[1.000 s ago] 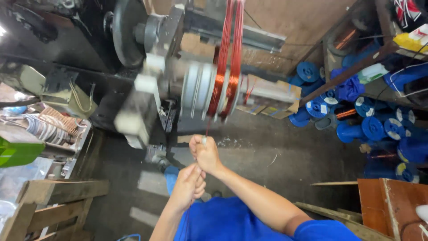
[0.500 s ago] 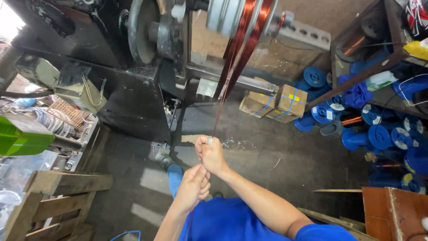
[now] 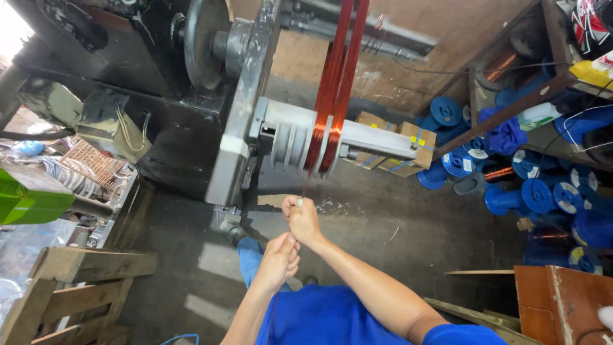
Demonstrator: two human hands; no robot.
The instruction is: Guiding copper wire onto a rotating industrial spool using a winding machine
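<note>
Head camera looks down at two bare hands held in front of a winding machine (image 3: 242, 108). The right hand (image 3: 303, 220) is higher, just below the machine's grey stepped former (image 3: 290, 140). Its fingers (image 3: 295, 206) are clenched around a thin copper wire (image 3: 305, 185), which runs up from the fist to the copper coil (image 3: 335, 83). This coil is wound in two red-brown bands around the former and goes up out of view. The left hand (image 3: 280, 260) is lower and nearer to the body, touching the right wrist or very close to it. Its fingers are curled, but if they pinch the wire I cannot tell, because the wire is too thin to see there.

Behind the former, two cardboard boxes (image 3: 399, 144) lie on the dark floor (image 3: 383, 223). At the right side many blue spools (image 3: 536, 195) are piled beside a wooden shelf (image 3: 511, 108). At the lower left stands a wooden pallet frame (image 3: 70, 281), and a green object (image 3: 29, 201) is at the left edge.
</note>
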